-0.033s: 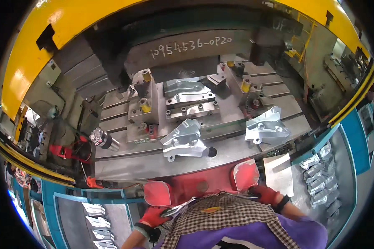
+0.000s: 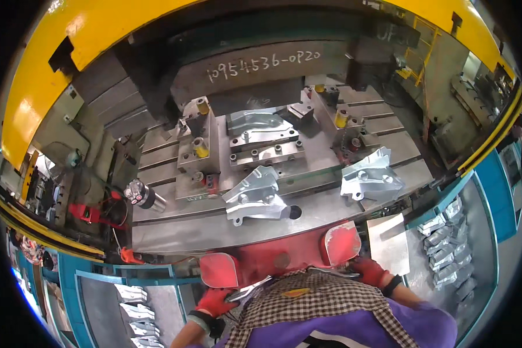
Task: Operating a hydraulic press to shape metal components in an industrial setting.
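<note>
My left hand (image 2: 213, 302), in a red glove, is closed on a shiny strip-like metal piece (image 2: 250, 289) beside my apron. My red-gloved right hand (image 2: 370, 272) is curled below the right red guard; a thin metal edge (image 2: 329, 271) runs toward it, but the apron hides most of what it holds. Between the hands and the press stands a red control stand (image 2: 278, 255) with a left guard (image 2: 219, 270) and a right guard (image 2: 341, 246). Beyond it, a stamped metal bracket (image 2: 256, 197) and a second bracket (image 2: 371, 177) lie on the press bed.
Another stamped part (image 2: 264, 124) sits on the die under the dark upper block (image 2: 249, 72). A steel tumbler (image 2: 147, 196) stands at the bed's left. Blue-edged bins hold several parts at left (image 2: 136, 313) and right (image 2: 449, 249). A pale sheet (image 2: 388, 243) lies near my right hand.
</note>
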### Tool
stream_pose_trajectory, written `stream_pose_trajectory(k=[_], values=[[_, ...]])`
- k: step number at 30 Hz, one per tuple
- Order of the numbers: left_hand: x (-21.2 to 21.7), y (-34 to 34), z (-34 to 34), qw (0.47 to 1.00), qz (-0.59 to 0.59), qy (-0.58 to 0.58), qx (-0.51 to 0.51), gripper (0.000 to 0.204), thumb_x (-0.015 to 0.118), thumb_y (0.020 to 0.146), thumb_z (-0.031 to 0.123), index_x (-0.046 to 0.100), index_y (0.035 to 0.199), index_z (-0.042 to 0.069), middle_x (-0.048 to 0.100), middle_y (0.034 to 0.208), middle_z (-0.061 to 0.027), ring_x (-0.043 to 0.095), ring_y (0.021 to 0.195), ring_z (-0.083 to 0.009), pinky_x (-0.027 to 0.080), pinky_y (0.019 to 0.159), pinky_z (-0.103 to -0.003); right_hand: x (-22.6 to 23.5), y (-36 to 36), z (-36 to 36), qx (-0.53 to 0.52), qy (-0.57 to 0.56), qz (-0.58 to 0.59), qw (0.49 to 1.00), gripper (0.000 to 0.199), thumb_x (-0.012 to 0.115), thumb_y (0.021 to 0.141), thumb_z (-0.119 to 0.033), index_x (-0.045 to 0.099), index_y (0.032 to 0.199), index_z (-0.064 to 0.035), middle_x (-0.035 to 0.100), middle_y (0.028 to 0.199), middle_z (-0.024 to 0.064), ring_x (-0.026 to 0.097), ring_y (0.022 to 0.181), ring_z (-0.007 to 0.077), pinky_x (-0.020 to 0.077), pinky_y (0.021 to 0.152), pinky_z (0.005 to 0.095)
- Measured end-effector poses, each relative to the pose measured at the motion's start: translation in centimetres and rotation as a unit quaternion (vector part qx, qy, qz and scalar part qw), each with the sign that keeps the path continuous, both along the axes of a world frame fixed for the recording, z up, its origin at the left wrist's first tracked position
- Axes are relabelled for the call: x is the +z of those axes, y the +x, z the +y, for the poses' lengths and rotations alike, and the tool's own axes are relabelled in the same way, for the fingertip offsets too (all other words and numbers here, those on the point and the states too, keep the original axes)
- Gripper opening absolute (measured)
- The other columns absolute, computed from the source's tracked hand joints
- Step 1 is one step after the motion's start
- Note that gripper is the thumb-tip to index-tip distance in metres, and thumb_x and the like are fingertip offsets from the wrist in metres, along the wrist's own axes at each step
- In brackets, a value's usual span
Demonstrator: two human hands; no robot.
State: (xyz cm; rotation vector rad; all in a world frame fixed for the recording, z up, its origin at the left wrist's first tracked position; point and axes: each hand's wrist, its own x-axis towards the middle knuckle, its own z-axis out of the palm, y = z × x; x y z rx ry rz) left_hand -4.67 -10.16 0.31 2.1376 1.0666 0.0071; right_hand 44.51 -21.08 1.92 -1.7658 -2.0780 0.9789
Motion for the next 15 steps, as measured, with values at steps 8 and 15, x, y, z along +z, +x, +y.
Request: stream_pose_trajectory(k=[8, 15], values=[[-1.9, 0.3, 0.8, 0.992, 0.099, -0.070, 0.039, 0.059, 0.066, 0.069, 0.040, 0.054, 0.122, 0.017, 0.054, 0.123, -0.0133, 0.050, 0.113, -0.0326, 0.039, 0.096, -0.040, -3.6, -1.5, 2.4, 0.020, 0.012, -0.075, 0.997, 0.053, 0.066, 0.068, -0.037, 0.057, 0.117, -0.0176, 0.052, 0.125, 0.0133, 0.046, 0.118, 0.0339, 0.0369, 0.098, 0.0439], [-3.7, -0.3, 0.5, 0.987, 0.142, -0.053, 0.045, 0.059, 0.064, 0.070, 0.044, 0.053, 0.124, 0.021, 0.055, 0.122, -0.0134, 0.052, 0.111, -0.0330, 0.041, 0.095, -0.039, -4.1, -1.3, 2.8, 0.027, 0.033, -0.090, 0.995, 0.057, 0.064, 0.070, -0.043, 0.057, 0.117, -0.0128, 0.048, 0.129, 0.0140, 0.043, 0.121, 0.0318, 0.0348, 0.101, 0.0415]])
